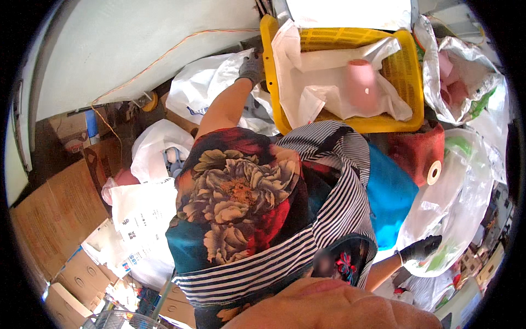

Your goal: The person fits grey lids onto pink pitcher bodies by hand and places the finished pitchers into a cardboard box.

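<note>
My left hand [251, 68], in a dark grey glove, is at the left side of a yellow plastic basket [267, 66]. It is against a white plastic sack [211, 82], and its fingers do not show clearly. Inside the basket a smooth pink cup-shaped piece [360, 85] with a darker rim lies on a white plastic liner [323, 71]. Out to the right, my right hand [421, 250], also in a dark glove, has its fingers stretched out beside a clear plastic bag [449, 208]. Nothing shows in its grasp.
A white sack [466, 55] holding pink pieces stands right of the basket. A red cloth-like thing [419, 151] sits below the basket. White bags [145, 219] and cardboard boxes [60, 214] crowd the left. An orange wire [159, 57] runs along a pale panel [126, 44].
</note>
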{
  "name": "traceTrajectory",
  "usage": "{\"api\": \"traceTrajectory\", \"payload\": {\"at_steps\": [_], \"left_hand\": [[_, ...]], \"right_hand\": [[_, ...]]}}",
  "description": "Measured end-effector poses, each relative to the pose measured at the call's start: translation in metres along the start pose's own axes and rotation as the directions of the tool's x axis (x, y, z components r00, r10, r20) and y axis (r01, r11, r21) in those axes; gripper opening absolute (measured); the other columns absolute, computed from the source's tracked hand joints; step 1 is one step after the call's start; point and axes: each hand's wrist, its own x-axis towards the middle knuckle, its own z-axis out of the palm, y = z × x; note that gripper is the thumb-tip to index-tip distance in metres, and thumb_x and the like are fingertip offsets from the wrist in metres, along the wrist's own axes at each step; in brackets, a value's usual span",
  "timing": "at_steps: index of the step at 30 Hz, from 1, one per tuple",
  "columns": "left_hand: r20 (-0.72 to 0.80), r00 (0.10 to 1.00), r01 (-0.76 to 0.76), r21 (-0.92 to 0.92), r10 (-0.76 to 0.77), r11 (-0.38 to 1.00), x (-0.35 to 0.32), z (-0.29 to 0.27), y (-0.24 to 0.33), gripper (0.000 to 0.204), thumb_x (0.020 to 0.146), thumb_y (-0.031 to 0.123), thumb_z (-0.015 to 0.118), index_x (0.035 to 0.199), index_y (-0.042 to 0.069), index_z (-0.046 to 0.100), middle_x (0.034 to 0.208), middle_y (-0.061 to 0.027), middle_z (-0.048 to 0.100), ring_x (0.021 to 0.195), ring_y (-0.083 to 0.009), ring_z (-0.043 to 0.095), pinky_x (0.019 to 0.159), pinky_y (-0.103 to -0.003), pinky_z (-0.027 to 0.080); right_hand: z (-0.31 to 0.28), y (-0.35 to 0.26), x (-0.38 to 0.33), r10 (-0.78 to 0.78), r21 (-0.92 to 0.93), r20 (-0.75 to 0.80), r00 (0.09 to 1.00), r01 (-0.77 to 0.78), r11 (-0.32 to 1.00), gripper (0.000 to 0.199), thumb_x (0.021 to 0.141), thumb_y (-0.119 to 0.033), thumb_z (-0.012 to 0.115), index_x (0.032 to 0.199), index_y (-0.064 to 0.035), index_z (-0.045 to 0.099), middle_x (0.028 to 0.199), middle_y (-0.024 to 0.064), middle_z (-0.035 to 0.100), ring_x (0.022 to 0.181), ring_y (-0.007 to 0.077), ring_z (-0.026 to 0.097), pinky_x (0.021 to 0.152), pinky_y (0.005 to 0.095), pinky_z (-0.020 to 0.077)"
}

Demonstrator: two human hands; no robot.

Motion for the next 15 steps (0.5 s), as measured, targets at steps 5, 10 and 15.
{"api": "traceTrajectory", "payload": {"at_steps": [5, 10, 15], "left_hand": [[0.101, 0.995, -0.029, 0.028, 0.026, 0.999, -0.017, 0.030, -0.003, 0.083, 0.071, 0.043, 0.085, 0.140, 0.011, 0.052, 0.136, -0.0216, 0.055, 0.127, -0.0391, 0.052, 0.105, -0.050, 0.044], [0.044, 0.999, -0.009, -0.146, 0.016, 0.989, -0.042, 0.013, 0.014, 0.092, 0.068, 0.044, 0.086, 0.145, 0.013, 0.047, 0.136, -0.0209, 0.056, 0.129, -0.0413, 0.051, 0.107, -0.052, 0.042], [0.100, 0.992, -0.047, -0.296, 0.079, 0.954, -0.055, -0.008, -0.001, 0.105, 0.061, 0.050, 0.090, 0.148, 0.011, 0.045, 0.134, -0.0238, 0.058, 0.123, -0.0419, 0.056, 0.107, -0.051, 0.044]], "right_hand": [[-0.009, 0.013, -0.012, 0.007, -0.082, -0.055, 0.998, -0.011, 0.997, 0.033, 0.104, -0.017, 0.058, 0.131, 0.0008, 0.066, 0.126, 0.0125, 0.070, 0.107, 0.0218, 0.068, 0.090, 0.0330, 0.0558], [-0.001, 0.017, -0.009, 0.112, -0.027, 0.017, 0.994, -0.112, 0.993, 0.033, 0.105, -0.018, 0.057, 0.131, 0.0012, 0.065, 0.124, 0.0125, 0.071, 0.106, 0.0190, 0.068, 0.087, 0.0312, 0.0559], [0.006, 0.010, -0.007, -0.148, -0.106, -0.029, 0.988, 0.145, 0.984, 0.031, 0.104, -0.013, 0.058, 0.130, 0.0018, 0.065, 0.129, 0.0131, 0.068, 0.113, 0.0239, 0.066, 0.098, 0.0350, 0.0528]]}}
